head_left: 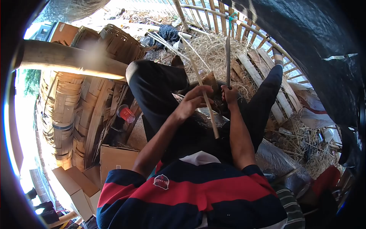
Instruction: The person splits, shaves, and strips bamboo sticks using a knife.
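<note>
My left hand [192,103] is closed around a thin bamboo stick [212,124], its fingers bent over the middle of it. The stick runs from near my lap up toward the straw and stands at a slant. To the right, my right hand [229,95] is closed in a fist around the handle of a long knife [228,63]. The knife's narrow dark blade points away from me. The two hands are apart, between my spread legs. A brown piece [209,80] lies just beyond them; its kind is unclear.
Dry straw [213,47] and wooden slats [263,80] cover the ground ahead. A bamboo fence [248,28] curves behind. At left are woven bamboo baskets [63,118], a thick bamboo pole [72,59], a red cup [126,113] and cardboard boxes [116,158]. Dark plastic sheeting [316,65] hangs at right.
</note>
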A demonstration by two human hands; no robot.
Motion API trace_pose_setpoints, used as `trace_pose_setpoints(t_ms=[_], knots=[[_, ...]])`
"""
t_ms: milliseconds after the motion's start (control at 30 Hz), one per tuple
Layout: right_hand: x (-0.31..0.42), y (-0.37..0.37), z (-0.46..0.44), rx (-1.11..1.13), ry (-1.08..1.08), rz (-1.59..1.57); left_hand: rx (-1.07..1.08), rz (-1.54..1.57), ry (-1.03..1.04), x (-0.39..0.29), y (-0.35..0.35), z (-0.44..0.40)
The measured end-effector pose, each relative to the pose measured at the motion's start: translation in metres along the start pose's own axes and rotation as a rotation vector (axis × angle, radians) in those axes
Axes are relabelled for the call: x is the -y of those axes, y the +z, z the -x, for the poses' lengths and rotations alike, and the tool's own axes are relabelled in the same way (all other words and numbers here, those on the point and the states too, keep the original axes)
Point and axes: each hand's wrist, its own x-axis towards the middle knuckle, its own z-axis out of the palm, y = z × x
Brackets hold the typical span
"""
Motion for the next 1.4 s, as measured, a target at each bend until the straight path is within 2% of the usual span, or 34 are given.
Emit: trace_pose_setpoints(t_ms=[33, 100, 133, 200, 233, 300, 367, 400, 433, 500, 567, 600, 633, 800, 900, 1000, 1067, 1133, 1200, 1233, 1300, 1400], knots=[[-0.001, 0.000, 0.000, -0.011, 0.016, -0.012, 0.009, 0.002, -0.003, -0.006, -0.002, -0.008], [-0.004, -0.004, 0.001, -0.029, 0.035, -0.024, 0.034, -0.214, 0.172, -0.020, -0.011, -0.021], [-0.004, -0.005, 0.000, -0.030, 0.043, -0.035, 0.038, -0.213, 0.172, -0.028, -0.016, -0.027], [-0.003, -0.005, -0.003, -0.028, 0.045, -0.051, -0.067, -0.344, 0.120, -0.046, -0.027, -0.041], [-0.001, -0.005, -0.002, -0.031, 0.053, -0.059, -0.180, -0.313, 0.079, -0.054, -0.029, -0.050], [0.001, -0.004, -0.003, -0.039, 0.059, -0.074, -0.316, -0.394, 0.185, -0.062, -0.034, -0.055], [-0.001, -0.006, -0.003, -0.043, 0.054, -0.085, -0.412, -0.783, 0.256, -0.071, -0.043, -0.061], [-0.001, -0.007, -0.003, -0.052, 0.055, -0.085, -0.470, -0.683, 0.418, -0.073, -0.042, -0.067], [0.000, -0.006, -0.003, -0.060, 0.056, -0.093, -0.537, -0.831, 0.387, -0.088, -0.035, -0.063], [0.003, -0.006, -0.004, -0.068, 0.055, -0.099, -0.568, -0.824, 0.473, -0.117, -0.013, -0.051], [0.005, -0.007, -0.002, -0.083, 0.056, -0.085, -0.679, -0.897, 0.656, -0.138, -0.012, -0.047], [0.005, -0.008, 0.000, -0.085, 0.061, -0.079, -0.672, -0.831, 0.727, -0.154, -0.005, -0.039], [0.006, -0.009, 0.000, -0.090, 0.057, -0.090, -0.725, -0.815, 0.665, -0.167, 0.002, -0.031], [0.006, -0.013, -0.002, -0.128, 0.047, -0.122, -0.751, -0.747, 0.774, -0.201, 0.011, -0.023], [0.012, -0.016, 0.004, -0.188, 0.036, -0.123, -0.620, -0.650, 0.821, -0.195, 0.023, -0.028], [0.017, -0.020, 0.007, -0.198, 0.018, -0.192, -0.491, -0.657, 0.669, -0.163, 0.029, -0.052], [0.027, -0.023, 0.012, -0.208, -0.019, -0.194, -0.354, -0.738, 0.659, -0.136, 0.026, -0.075], [0.033, -0.025, 0.017, -0.209, -0.070, -0.156, -0.379, -0.642, 0.741, -0.123, 0.023, -0.085], [0.043, -0.023, 0.027, -0.231, -0.109, -0.109, -0.367, -0.564, 0.752, -0.128, 0.020, -0.088], [0.047, -0.020, 0.031, -0.197, -0.119, -0.130, -0.353, -0.635, 0.724, -0.131, 0.013, -0.090], [0.057, -0.010, 0.037, -0.145, -0.155, -0.152, -0.304, -0.754, 0.900, -0.139, 0.009, -0.092], [0.085, 0.012, 0.058, -0.063, -0.176, -0.137, -0.208, -0.494, 0.873, -0.170, 0.022, -0.080]])
